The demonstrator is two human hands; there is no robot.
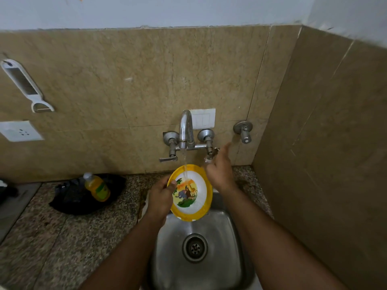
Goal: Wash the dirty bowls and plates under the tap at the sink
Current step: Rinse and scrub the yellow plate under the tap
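A yellow-rimmed plate (193, 196) with a cartoon animal picture is held tilted above the steel sink (230, 243). My left hand (160, 196) grips its left rim, thumb on the face. Water runs from the chrome tap (186, 128) onto the plate's upper part. My right hand (219, 170) is at the tap's right lever handle (210, 155), fingers around it, index finger pointing up.
A yellow soap bottle (97, 187) lies on a black bag (69, 197) on the granite counter to the left. A second valve (244, 130) sticks out of the wall right of the tap. A tiled side wall (314, 153) closes in on the right.
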